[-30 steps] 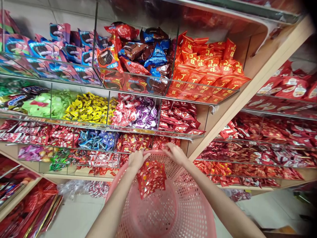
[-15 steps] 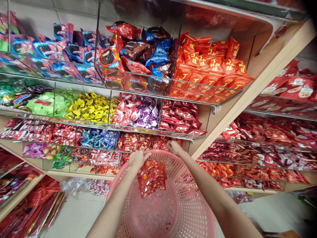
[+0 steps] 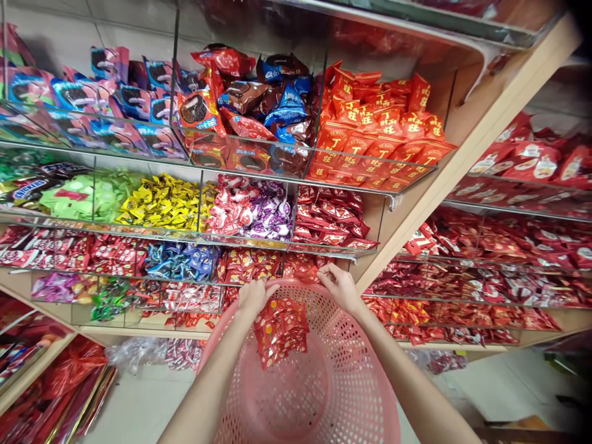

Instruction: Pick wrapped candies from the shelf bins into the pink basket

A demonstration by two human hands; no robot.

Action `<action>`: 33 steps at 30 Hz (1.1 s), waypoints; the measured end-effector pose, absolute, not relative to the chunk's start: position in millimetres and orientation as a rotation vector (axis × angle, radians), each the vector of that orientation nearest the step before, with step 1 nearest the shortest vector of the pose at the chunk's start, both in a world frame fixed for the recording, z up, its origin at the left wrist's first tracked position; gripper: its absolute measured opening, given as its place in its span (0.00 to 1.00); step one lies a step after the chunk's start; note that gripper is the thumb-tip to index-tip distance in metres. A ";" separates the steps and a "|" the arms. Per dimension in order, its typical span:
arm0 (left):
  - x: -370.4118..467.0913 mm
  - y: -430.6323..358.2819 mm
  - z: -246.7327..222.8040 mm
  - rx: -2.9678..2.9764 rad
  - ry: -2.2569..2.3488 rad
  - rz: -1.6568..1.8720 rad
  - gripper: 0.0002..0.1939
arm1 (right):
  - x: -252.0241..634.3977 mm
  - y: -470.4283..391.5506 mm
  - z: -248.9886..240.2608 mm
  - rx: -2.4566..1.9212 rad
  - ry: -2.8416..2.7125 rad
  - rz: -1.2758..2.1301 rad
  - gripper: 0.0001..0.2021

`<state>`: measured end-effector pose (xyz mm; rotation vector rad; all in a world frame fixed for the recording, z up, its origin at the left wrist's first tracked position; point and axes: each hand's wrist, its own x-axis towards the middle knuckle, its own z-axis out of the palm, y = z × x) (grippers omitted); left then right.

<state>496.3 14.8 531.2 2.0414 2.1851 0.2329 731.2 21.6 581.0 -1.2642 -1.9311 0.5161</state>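
My left hand (image 3: 253, 296) is closed over the far rim of a pink perforated plastic basket (image 3: 365, 351), its thumb stretched along the edge. Inside, against the far wall, lies a clump of red candy packets with yellow spots (image 3: 282, 330). Just past the rim on the right, my right hand (image 3: 338, 285) pinches a small red candy packet (image 3: 311, 275) between thumb and fingers. That packet is at the front of a low shelf compartment of red packets (image 3: 295, 264); its far part blends into the red behind it.
Clear shelf fronts (image 3: 259, 243) and dividers separate many kinds of wrapped sweets. A slanting wooden upright (image 3: 416, 216) stands right of my right hand, with more red packets beyond. Plastic bags (image 3: 139, 353) lie on the tiled floor at left, near red packaging (image 3: 65, 382).
My right hand has drawn back from the compartment toward the basket rim, turning so its fingers show with a red packet. The left hand keeps its grip. The view has shifted slightly.
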 end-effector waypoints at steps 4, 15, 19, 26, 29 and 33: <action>495.3 14.6 533.7 2.045 2.146 0.234 0.35 | 717.0 10.7 567.4 -1.225 -1.713 0.724 0.14; 494.2 14.6 544.4 1.941 2.050 0.265 0.45 | 671.1 14.6 520.7 -1.420 -1.394 1.419 0.12; 493.1 14.0 545.4 1.932 2.028 0.264 0.45 | 647.3 18.1 515.6 -1.526 -1.410 1.448 0.08; 492.1 14.2 546.2 1.937 2.020 0.251 0.45 | 634.8 22.6 501.3 -1.619 -1.527 1.344 0.12; 492.3 15.0 545.7 1.934 2.025 0.238 0.45 | 637.6 25.7 497.9 -1.652 -1.599 1.201 0.15; 492.7 15.5 545.3 1.937 2.029 0.221 0.45 | 641.2 28.1 497.6 -1.683 -1.687 0.997 0.12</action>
